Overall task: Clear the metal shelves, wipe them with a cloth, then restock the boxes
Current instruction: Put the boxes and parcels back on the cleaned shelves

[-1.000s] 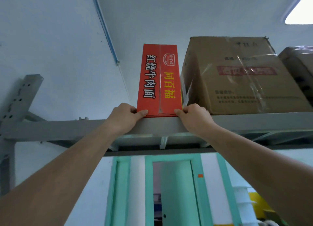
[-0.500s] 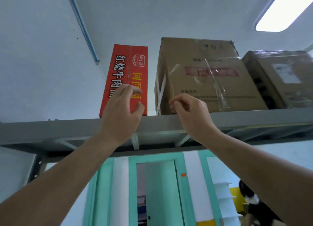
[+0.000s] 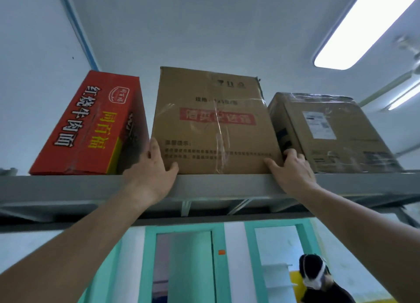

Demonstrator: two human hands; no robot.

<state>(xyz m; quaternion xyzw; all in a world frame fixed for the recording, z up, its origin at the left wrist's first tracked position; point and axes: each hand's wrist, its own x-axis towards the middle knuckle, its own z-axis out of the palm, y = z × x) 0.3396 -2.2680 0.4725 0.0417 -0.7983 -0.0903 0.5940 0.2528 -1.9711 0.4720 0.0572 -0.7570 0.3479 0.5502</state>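
Note:
High above me a grey metal shelf (image 3: 68, 186) carries three boxes. A plain brown carton (image 3: 213, 120) with clear tape stands in the middle. My left hand (image 3: 152, 173) grips its lower left corner, fingers reaching into the gap beside it, thumb on the front face. My right hand (image 3: 293, 171) grips the lower right corner the same way. A red printed box (image 3: 91, 125) stands to the left of the carton, and a film-wrapped brown carton (image 3: 329, 132) to the right.
The boxes stand close together with narrow gaps. Below the shelf are teal door frames (image 3: 188, 264) and another person (image 3: 318, 280) at the lower right. A ceiling light (image 3: 363, 27) glows at the upper right. The wall meets the shelf on the left.
Both hands left the red box and moved right to the middle brown carton, now holding its two lower corners. The view shifted right as well.

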